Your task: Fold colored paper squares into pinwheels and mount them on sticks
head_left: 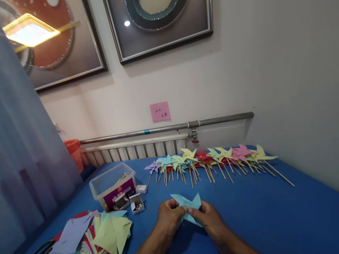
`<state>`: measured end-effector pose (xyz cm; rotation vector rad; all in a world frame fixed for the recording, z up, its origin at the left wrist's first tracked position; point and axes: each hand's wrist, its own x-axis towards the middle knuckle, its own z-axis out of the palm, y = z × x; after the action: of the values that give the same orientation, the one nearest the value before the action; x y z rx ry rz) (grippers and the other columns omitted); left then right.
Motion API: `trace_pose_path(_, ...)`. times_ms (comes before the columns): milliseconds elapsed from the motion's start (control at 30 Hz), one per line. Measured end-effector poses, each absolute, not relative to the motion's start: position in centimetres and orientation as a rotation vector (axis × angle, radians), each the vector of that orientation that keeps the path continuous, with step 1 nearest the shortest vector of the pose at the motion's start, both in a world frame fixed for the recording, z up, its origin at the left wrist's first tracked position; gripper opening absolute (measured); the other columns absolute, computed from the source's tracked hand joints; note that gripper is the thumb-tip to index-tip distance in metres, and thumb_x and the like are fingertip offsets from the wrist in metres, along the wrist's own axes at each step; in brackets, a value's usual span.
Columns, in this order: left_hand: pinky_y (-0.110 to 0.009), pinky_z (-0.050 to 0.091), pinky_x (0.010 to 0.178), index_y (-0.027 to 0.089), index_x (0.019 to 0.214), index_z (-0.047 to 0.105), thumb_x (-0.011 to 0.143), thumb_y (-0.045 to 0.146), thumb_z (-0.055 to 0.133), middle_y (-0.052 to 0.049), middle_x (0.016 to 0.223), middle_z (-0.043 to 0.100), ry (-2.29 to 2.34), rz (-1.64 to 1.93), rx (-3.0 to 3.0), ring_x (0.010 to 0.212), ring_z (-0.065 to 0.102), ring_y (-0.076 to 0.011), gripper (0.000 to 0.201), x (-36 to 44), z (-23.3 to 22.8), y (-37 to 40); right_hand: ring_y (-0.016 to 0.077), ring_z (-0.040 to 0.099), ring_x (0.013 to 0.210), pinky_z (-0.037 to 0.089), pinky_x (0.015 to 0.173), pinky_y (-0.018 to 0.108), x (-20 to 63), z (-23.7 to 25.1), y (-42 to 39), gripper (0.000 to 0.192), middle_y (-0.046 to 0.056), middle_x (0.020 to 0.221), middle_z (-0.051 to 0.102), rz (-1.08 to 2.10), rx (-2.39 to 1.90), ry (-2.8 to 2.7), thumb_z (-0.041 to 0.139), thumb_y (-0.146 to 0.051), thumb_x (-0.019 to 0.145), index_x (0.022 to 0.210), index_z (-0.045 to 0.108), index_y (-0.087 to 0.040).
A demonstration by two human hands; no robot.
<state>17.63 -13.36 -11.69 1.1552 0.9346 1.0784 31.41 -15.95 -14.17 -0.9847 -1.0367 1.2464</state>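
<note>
Together, left hand [169, 216] and right hand [211, 219] are pinching a light-blue paper [188, 207]; finished pinwheels [214, 158] are lying at twelve o'clock.

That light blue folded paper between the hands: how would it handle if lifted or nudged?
The light blue paper looks thin and floppy: its points stick up loosely between the left hand and right hand. Probably very light, so a nudge would slide it on the blue table. It likely creases easily.
</note>
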Motion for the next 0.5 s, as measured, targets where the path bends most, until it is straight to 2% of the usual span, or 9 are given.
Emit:
trace_pose_path(267,-0.024,0.035,0.052,0.014,0.061,0.061,0.053,0.030,0.077,0.001,0.053,0.058,0.921,1.038,1.133,0.047,0.047,-0.0100,0.024,17.58,-11.81,-13.47,0.0208,0.064,0.066,0.050,0.065,0.031,31.50,-14.03,-15.99,0.049,0.005,0.076,0.075,1.277,-1.012,-1.103,0.080,-0.056,0.065,0.091,0.074,-0.016)
trace_pose_path(500,-0.025,0.036,0.054,0.014,0.063,0.062,0.053,0.034,0.078,0.000,0.055,0.059,0.902,1.031,1.130,0.050,0.048,-0.0107,0.028,17.53,-11.26,-13.70,0.0222,0.065,0.074,0.050,0.069,0.031,31.42,-13.40,-16.34,0.044,0.004,0.077,0.074,1.308,-0.938,-1.060,0.080,-0.054,0.068,0.091,0.074,-0.017)
